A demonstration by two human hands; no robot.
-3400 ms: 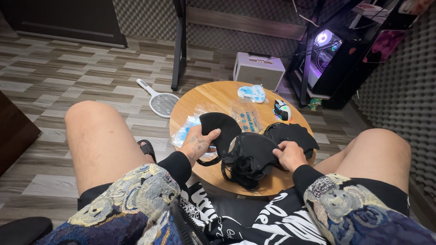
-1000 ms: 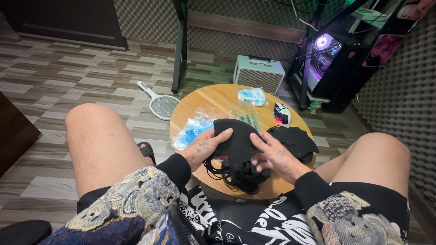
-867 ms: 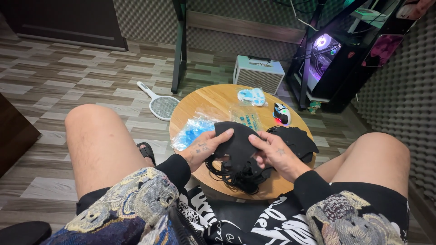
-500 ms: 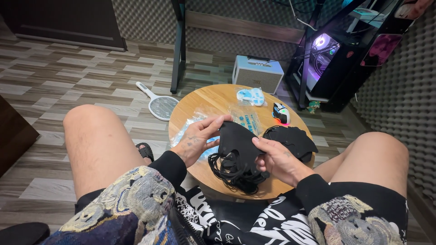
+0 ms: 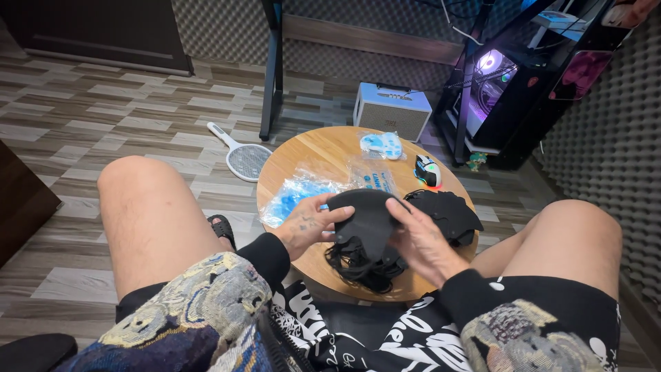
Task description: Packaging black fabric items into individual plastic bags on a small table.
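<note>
I sit with a low round wooden table [image 5: 323, 148] between my knees. My left hand [image 5: 311, 225] and my right hand [image 5: 418, 238] both grip one black face mask [image 5: 366, 215], lifted slightly above the tabletop. Under it lies a heap of black masks with tangled ear loops [image 5: 361, 265]. A second stack of black masks [image 5: 447, 212] rests to the right of my right hand. Blue-tinted clear plastic wrappers [image 5: 295, 194] lie just left of my left hand.
A computer mouse [image 5: 427, 170] and a small blue packet [image 5: 382, 144] sit at the table's far side. On the floor are a racket-shaped insect swatter [image 5: 242, 154], a small white speaker box [image 5: 391, 110] and a glowing computer tower [image 5: 490, 89]. A sandal [image 5: 223, 229] lies by my left leg.
Both hands went from pressing on the mask pile to picking one black mask up off it. My left hand closed in from the wrappers onto the mask's left edge.
</note>
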